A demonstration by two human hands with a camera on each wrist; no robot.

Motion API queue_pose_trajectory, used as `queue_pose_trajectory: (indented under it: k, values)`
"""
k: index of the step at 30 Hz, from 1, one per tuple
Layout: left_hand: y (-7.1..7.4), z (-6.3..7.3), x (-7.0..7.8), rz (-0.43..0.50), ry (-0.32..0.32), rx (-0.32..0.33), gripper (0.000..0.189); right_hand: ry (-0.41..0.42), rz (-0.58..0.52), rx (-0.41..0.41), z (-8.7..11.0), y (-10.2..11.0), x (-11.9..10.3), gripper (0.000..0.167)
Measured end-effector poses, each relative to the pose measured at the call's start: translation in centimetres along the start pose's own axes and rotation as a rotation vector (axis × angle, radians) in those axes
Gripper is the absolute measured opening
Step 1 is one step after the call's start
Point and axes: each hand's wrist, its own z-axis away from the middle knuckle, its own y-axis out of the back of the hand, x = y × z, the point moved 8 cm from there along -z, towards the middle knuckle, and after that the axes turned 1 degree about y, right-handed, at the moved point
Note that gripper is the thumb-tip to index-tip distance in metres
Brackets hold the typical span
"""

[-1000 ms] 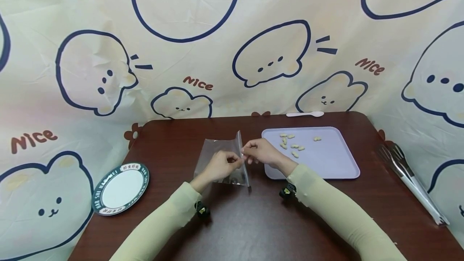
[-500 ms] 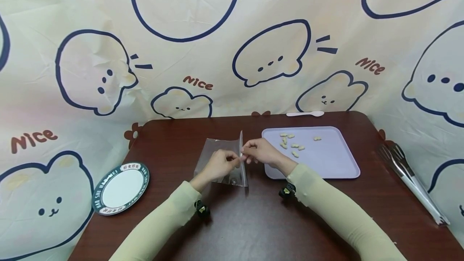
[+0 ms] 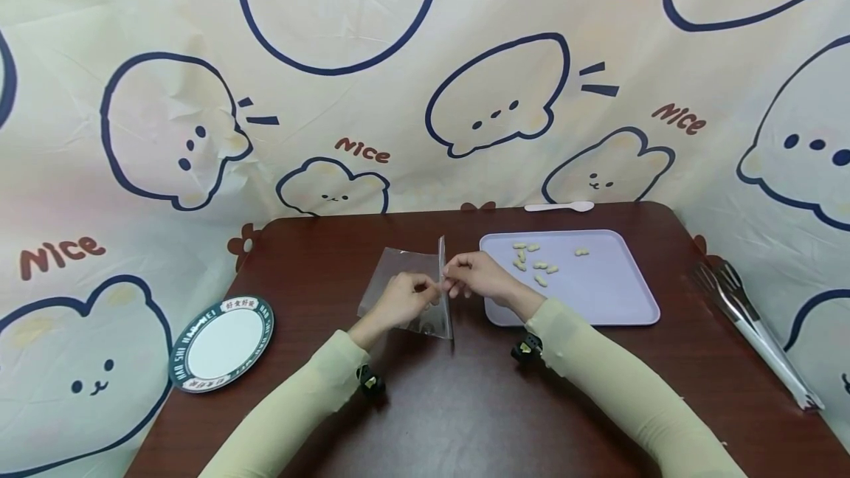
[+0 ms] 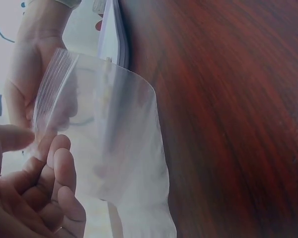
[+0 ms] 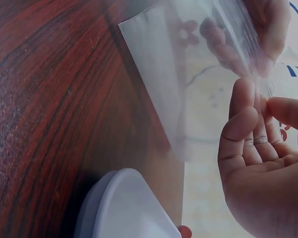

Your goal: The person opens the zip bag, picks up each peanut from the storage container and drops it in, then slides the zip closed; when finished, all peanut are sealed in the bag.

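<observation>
A clear zip-top plastic bag (image 3: 395, 265) is held up over the table by its ridged zip edge. My left hand (image 3: 406, 299) pinches that edge between thumb and fingers on the left side. From the other side my right hand (image 3: 479, 276) pinches the same edge, its fingertips right beside the left ones. In the left wrist view the bag (image 4: 129, 134) hangs down from the zip strip, its sheet see-through. The right wrist view shows the zip ridges running between both hands, with the bag (image 5: 154, 64) below them.
A pale lilac tray (image 3: 604, 301) with several peanuts (image 3: 541, 268) stands right of the hands. A white plastic spoon (image 3: 559, 208) lies at the table's back edge. Metal tongs (image 3: 764, 345) lie at the far right, a green-rimmed plate (image 3: 222, 345) at the left.
The bag's zip edge has shifted slightly and its lower part swings a little to the right. Both hands keep their grip nearly in place.
</observation>
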Motion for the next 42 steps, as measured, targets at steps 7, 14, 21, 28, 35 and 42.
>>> queue_pose_trajectory:
  k: [7,14,21,28,35,42]
  values:
    - [0.0,-0.1,0.1,-0.026,-0.012,-0.001,0.03,0.004,0.017,-0.013,0.2,-0.1,-0.2,0.023]
    - [0.0,0.0,0.0,-0.021,-0.003,0.001,0.025,-0.002,0.027,-0.017,0.3,-0.1,0.0,0.023]
    - [0.2,-0.1,0.4,-0.056,-0.029,0.029,0.014,-0.005,0.027,-0.02,0.3,-0.2,0.0,0.022]
    - [0.3,0.0,0.8,-0.078,-0.045,0.039,0.008,-0.003,0.073,-0.022,0.5,-0.3,-0.4,0.02]
    - [0.4,0.0,1.0,-0.084,-0.049,0.037,0.009,0.016,0.117,-0.026,0.4,-0.4,-0.6,0.017]
    - [0.2,0.0,1.0,-0.088,-0.06,0.031,0.01,0.013,0.141,-0.026,0.2,-0.3,-0.4,0.017]
